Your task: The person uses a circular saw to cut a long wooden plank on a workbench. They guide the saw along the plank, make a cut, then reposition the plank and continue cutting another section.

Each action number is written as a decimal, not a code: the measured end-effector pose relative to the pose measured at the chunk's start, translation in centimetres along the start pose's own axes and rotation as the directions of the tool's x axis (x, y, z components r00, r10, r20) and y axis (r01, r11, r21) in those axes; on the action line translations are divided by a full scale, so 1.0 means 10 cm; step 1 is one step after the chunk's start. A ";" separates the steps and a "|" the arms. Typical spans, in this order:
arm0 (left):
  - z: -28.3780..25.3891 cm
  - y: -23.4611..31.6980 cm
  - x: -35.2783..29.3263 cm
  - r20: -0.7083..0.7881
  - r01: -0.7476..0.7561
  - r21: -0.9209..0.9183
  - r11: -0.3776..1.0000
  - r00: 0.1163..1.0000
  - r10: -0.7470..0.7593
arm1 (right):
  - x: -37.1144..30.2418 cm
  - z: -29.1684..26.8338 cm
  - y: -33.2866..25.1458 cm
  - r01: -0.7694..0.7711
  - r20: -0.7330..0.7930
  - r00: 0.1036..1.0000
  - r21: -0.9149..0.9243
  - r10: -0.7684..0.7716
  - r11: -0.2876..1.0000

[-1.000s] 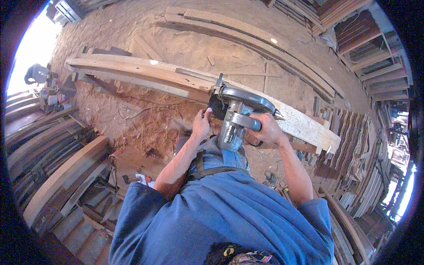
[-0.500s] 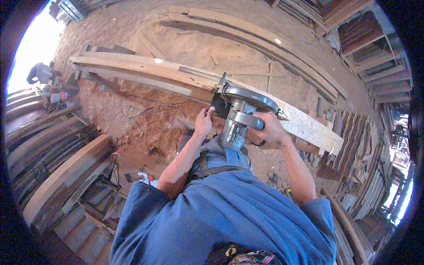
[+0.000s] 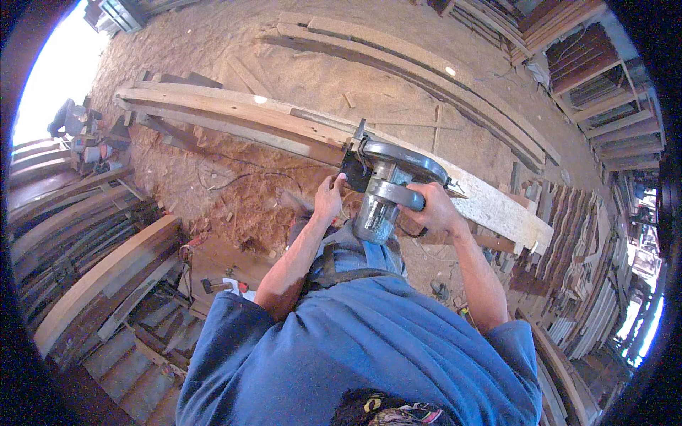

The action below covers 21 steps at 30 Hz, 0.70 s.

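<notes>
A circular saw (image 3: 374, 210) with a dark blade guard and a grey motor body rests on a long timber beam (image 3: 305, 126). My right hand (image 3: 435, 206) is wrapped round its rear handle. At the saw's left side, my left hand (image 3: 328, 198) pinches the edge of the dark base plate (image 3: 353, 170) between thumb and fingers. The beam runs across in front of me, bare wood on the left and pale, rough-faced on the right. The blade itself is hidden by the guard and plate.
More long beams (image 3: 419, 67) lie on the sawdust-covered ground beyond. Stacked timber (image 3: 106, 284) stands at left, and wavy-edged boards (image 3: 568, 227) at right. A cable (image 3: 241, 170) trails over the shavings. A hammer (image 3: 217, 285) lies near my left elbow. Another person (image 3: 67, 119) is at far left.
</notes>
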<state>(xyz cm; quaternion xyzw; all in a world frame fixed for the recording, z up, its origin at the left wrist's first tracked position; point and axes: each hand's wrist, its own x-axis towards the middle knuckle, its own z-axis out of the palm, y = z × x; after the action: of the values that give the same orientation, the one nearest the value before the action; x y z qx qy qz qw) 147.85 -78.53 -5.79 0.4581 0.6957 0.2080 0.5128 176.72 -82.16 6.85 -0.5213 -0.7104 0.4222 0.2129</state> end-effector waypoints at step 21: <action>0.04 0.01 -0.07 -0.080 -0.008 -0.030 1.000 0.997 0.005 | 0.00 0.02 0.05 -0.016 0.011 1.000 0.025 0.015 1.000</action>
<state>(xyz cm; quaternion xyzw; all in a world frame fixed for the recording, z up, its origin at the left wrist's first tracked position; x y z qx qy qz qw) 148.27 -79.13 -5.56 0.4439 0.7109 0.2382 0.4908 176.91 -82.20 6.35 -0.5217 -0.7021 0.4357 0.2123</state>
